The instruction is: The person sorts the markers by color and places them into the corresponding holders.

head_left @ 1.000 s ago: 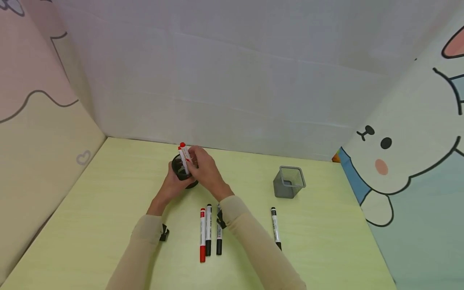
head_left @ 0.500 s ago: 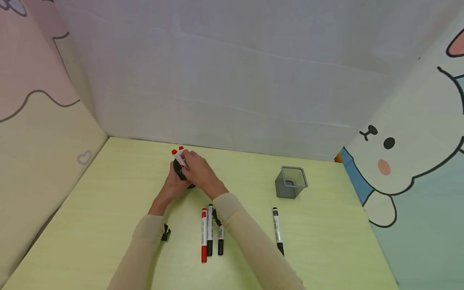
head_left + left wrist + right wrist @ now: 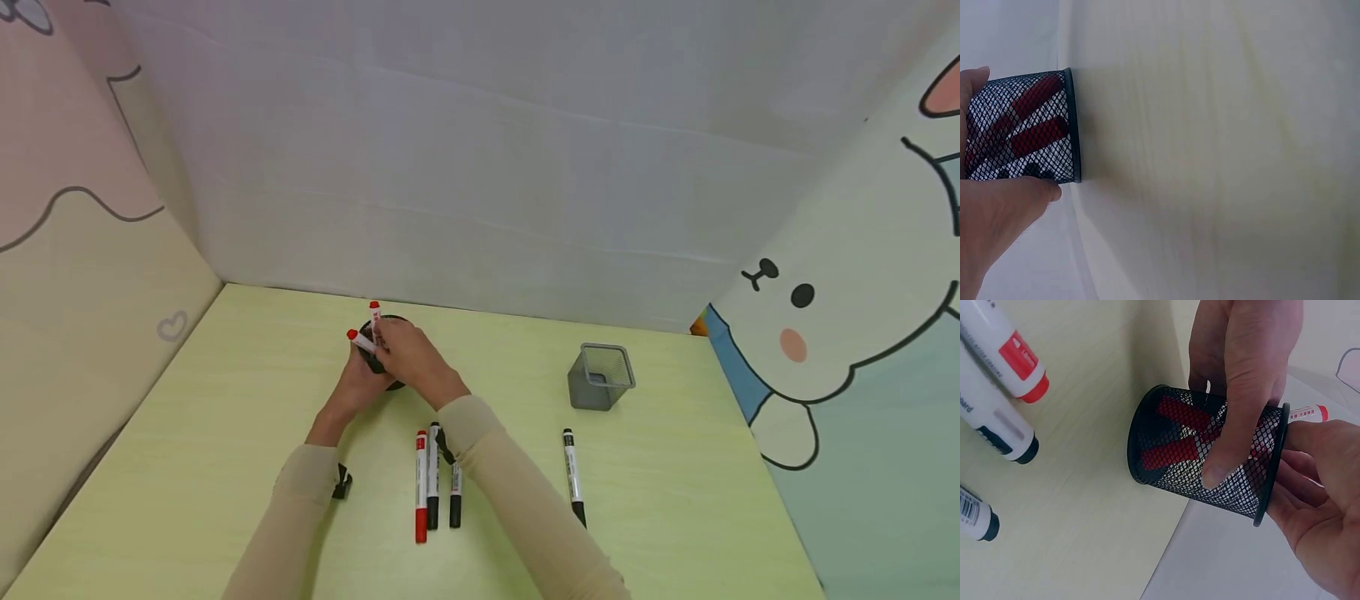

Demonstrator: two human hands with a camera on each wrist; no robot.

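Note:
My left hand [image 3: 362,385] wraps around a black mesh pen holder [image 3: 1035,147], fingers on one side and thumb on the other. Two red markers stand in it; their red lower ends [image 3: 1172,453] show through the mesh, and their red tips poke above the rim in the head view. One red marker [image 3: 375,312] points up, while the other red marker [image 3: 360,340] leans left over the rim. At the mouth of the holder, my right hand [image 3: 411,354] pinches a red marker, its fingertips partly hidden inside the rim.
Nearer the body lie a red marker [image 3: 421,487] and two black markers, one black marker [image 3: 433,475] right beside the red. A single black marker [image 3: 573,475] lies farther right. Behind it stands a grey square mesh holder [image 3: 600,379]. A pale wall sheet [image 3: 480,208] borders the table's back.
My right hand has shifted slightly left and down over the holder. The two red markers, close together before, have spread apart, one now tilting left.

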